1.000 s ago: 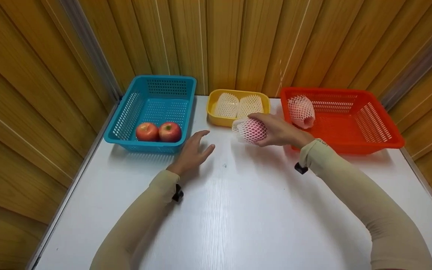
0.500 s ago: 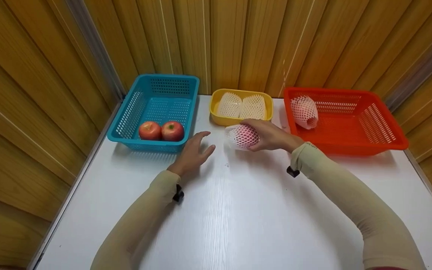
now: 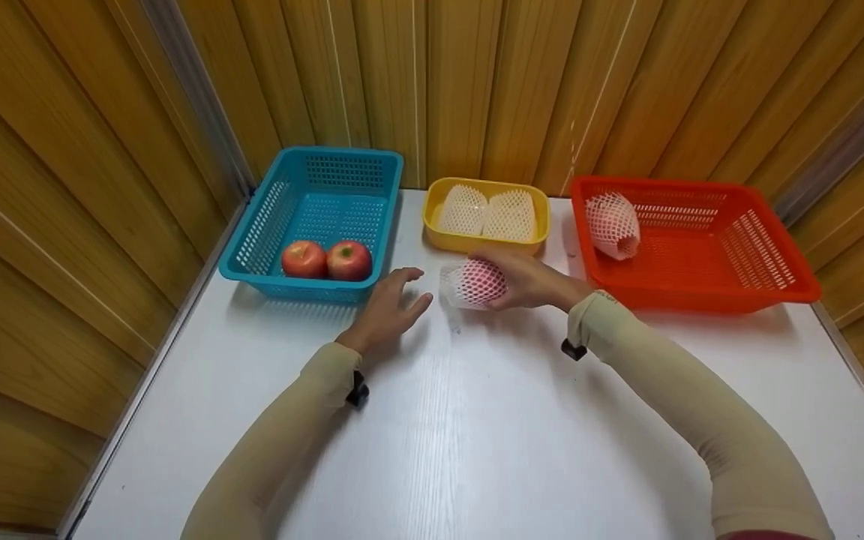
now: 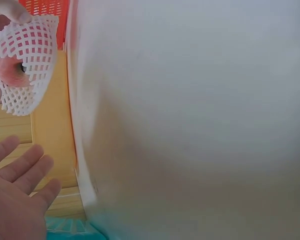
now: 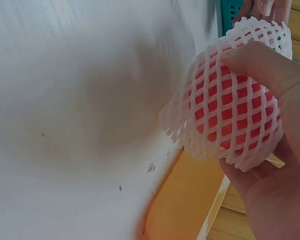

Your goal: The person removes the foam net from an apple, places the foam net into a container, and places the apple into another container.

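Head view, walls [image 3: 372, 75]: wood-look planks, left, back and right.
Table [image 3: 372, 450]: white, few dark specks.
Red basket [image 3: 702, 299]: right, one netted fruit [image 3: 612, 223] at left end.
Blue basket [image 3: 312, 289]: left, two bare apples [image 3: 349, 261] together at near end.
Yellow tray [image 3: 469, 241]: between baskets, holding white foam sleeves [image 3: 509, 216].
Right hand [image 3: 528, 278]: fingers and thumb curled round netted apple [image 3: 484, 282].
Left hand [image 3: 384, 309]: spread, nothing held, near blue basket.
Netted apple: in front of yellow tray, between hands; probably best gripped only firmly enough to stop slipping, keeping loose sleeve end [image 3: 451, 288] toward left hand.
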